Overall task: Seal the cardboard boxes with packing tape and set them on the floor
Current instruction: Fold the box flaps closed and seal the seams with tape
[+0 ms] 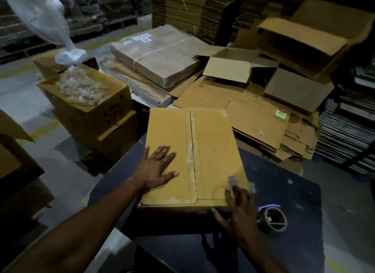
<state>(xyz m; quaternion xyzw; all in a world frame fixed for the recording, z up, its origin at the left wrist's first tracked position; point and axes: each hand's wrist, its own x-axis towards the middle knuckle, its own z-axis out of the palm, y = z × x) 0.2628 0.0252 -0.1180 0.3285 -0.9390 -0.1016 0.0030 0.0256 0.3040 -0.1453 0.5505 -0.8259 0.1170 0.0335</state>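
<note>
A closed cardboard box (213,146) lies on the dark table (294,191), its two top flaps meeting at a centre seam with old tape marks. My left hand (156,167) presses flat on the left flap, fingers spread. My right hand (237,209) touches the box's near right corner with fingers spread and straight. A roll of packing tape (274,220) lies on the table just right of my right hand, a loose blue-edged end sticking up.
An open box of clear plastic items (85,94) stands on other boxes to the left, under a white fan (40,21). Flattened cardboard (253,114) and open boxes (233,65) are piled behind the table. Grey floor (60,171) shows at left.
</note>
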